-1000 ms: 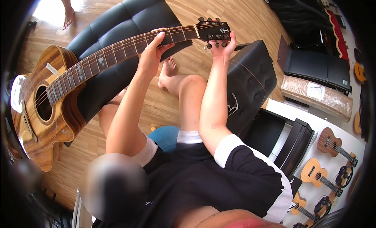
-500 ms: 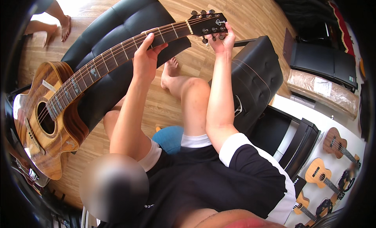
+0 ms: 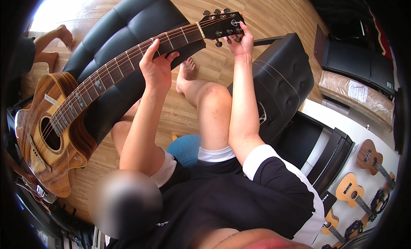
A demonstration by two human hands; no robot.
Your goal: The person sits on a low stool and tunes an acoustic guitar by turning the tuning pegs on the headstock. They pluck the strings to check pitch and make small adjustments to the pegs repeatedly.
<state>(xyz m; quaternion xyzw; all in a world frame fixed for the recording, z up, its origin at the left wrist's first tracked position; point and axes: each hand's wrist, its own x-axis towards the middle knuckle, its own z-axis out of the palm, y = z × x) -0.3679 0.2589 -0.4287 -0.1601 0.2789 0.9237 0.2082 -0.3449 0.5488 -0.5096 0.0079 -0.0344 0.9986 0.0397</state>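
A glossy brown acoustic guitar (image 3: 70, 152) lies slantwise, its cutaway body at the left and its neck rising toward the upper middle. My left hand (image 3: 156, 71) grips the neck from below, thumb on the front near the strings, other fingers mostly hidden behind. At the black headstock (image 3: 223, 25), my right hand (image 3: 240, 42) holds the end: the thumb lies on the right edge, and the fingers reach behind by the lower tuning pegs. Which peg the fingers touch, if any, I cannot tell. The strings run along the fretboard to the nut.
Behind the guitar is a black padded bench (image 3: 141, 17); another black tufted seat (image 3: 280, 73) stands right of my right arm. Several ukuleles (image 3: 350, 190) hang at the lower right. Another person's bare feet (image 3: 64, 37) show at upper left. A plastic-wrapped package (image 3: 357, 92) lies at right.
The neck and headstock have shifted slightly left, both my hands moving with them and keeping their hold. The other person's legs at the upper left have changed position.
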